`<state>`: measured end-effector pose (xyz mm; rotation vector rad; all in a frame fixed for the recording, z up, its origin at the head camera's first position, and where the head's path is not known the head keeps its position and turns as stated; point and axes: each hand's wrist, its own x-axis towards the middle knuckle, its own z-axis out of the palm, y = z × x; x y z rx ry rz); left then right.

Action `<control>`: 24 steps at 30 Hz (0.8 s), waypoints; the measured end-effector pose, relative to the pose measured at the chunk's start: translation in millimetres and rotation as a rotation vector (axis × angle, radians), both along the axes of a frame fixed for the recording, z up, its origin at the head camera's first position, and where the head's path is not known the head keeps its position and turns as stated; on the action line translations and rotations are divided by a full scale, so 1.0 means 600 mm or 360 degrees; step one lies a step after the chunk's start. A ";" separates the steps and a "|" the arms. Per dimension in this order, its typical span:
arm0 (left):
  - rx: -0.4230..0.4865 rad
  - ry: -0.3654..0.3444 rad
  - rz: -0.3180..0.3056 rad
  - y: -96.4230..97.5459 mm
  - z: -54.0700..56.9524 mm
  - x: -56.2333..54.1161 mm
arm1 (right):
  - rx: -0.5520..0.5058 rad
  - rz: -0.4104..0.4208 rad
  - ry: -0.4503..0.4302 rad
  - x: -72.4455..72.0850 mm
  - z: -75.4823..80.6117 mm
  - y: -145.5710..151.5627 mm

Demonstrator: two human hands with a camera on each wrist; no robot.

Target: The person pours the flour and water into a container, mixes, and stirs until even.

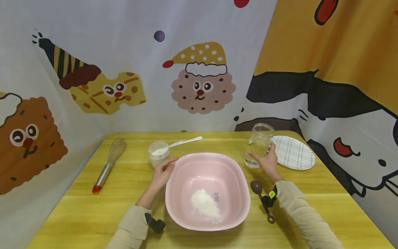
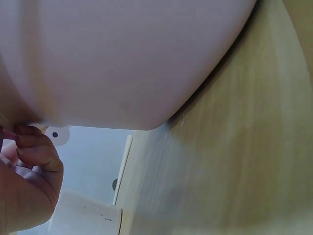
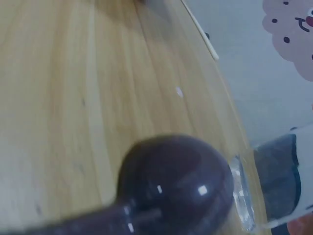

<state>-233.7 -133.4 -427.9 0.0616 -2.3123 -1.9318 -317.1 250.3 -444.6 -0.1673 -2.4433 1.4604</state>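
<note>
A pink basin stands in front of me with a mound of white powder on its floor. My left hand holds the basin's left rim; in the left wrist view, that hand's fingers curl at the rim. To the right of the basin, my right hand grips a clear jar that contains clear liquid. The jar appears upright at table level. In the right wrist view the jar's base shows beyond a brown spoon, with most of the hand out of frame.
A whisk lies at the left. Behind the left hand stands a tub of white powder, with a white spatula or knife beside it. A checked oval plate sits right of the jar. The brown spoon lies between basin and right forearm.
</note>
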 end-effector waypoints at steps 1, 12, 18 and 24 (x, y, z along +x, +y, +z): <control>0.0002 -0.0001 -0.0004 0.000 0.000 0.000 | -0.0005 -0.0011 0.0008 0.000 0.001 -0.003; -0.0016 0.0024 -0.0014 0.000 -0.002 -0.003 | -0.0033 -0.0160 0.0151 -0.007 0.004 -0.019; -0.0035 0.0026 -0.0023 0.000 -0.001 -0.003 | -0.0014 -0.0201 0.0127 -0.005 0.005 -0.020; -0.0057 0.0017 -0.0024 0.001 0.002 -0.002 | 0.0007 -0.0193 0.0118 0.011 0.008 -0.022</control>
